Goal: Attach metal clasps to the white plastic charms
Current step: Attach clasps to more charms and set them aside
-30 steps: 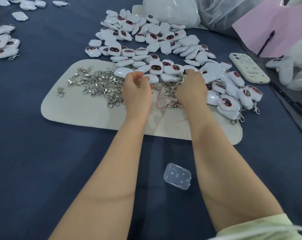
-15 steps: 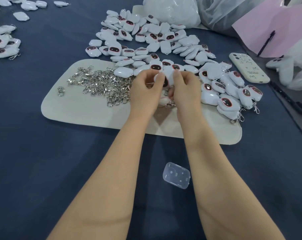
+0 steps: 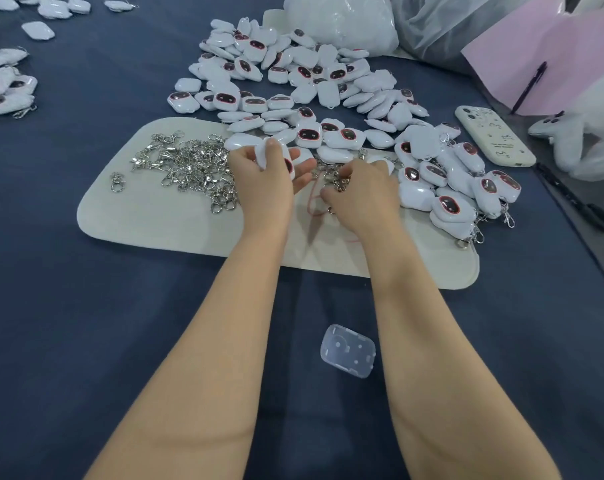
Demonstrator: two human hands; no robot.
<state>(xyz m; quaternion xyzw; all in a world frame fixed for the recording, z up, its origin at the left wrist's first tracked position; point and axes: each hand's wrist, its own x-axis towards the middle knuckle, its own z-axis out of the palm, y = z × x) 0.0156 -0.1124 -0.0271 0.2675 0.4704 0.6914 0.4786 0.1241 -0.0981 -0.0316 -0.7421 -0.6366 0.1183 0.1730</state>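
My left hand (image 3: 264, 181) grips a white plastic charm (image 3: 266, 154) with a dark red-rimmed face, over the cream mat (image 3: 162, 220). My right hand (image 3: 361, 192) lies knuckles-up on the mat to the right, its fingertips pinching at metal clasps (image 3: 335, 178) beside a red thread (image 3: 312, 202). A heap of silver clasps (image 3: 189, 164) lies on the mat left of my left hand. Loose white charms (image 3: 293, 77) are piled beyond the mat. Charms with clasps on them (image 3: 466, 199) lie at the right.
A cream phone (image 3: 494, 136) lies at the right, near a pink sheet (image 3: 549, 60) with a pen. White plastic bags (image 3: 342, 22) stand at the back. A small clear plastic case (image 3: 348, 350) rests on the blue cloth between my forearms. More charms (image 3: 2, 88) lie far left.
My hands were together on one charm half a second ago. They have parted: the left keeps the charm, the right has dropped to the clasps on the mat.
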